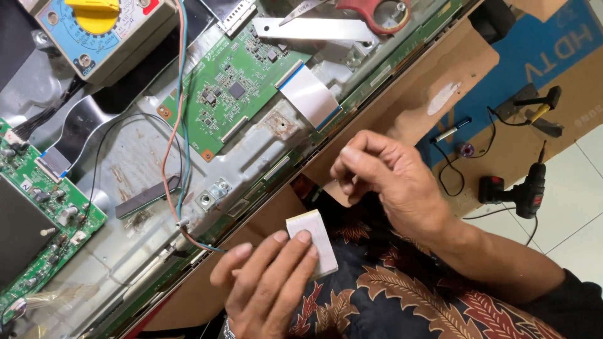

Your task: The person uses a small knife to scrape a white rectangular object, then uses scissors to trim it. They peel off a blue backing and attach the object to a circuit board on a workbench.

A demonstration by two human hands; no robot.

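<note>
My left hand is low in the middle, with its fingers pressed on a white flat strip that lies against patterned cloth. My right hand hovers just above and to the right of the strip. Its fingertips are pinched together and I see nothing between them. Both hands sit at the near edge of an opened flat-screen panel's metal back. A green circuit board with a white ribbon cable lies further up the panel.
A multimeter with a yellow dial is at top left, and its brown and blue wires cross the panel. Red-handled scissors lie at the top. Another green board is at left. A cordless drill and a pen lie on cardboard at right.
</note>
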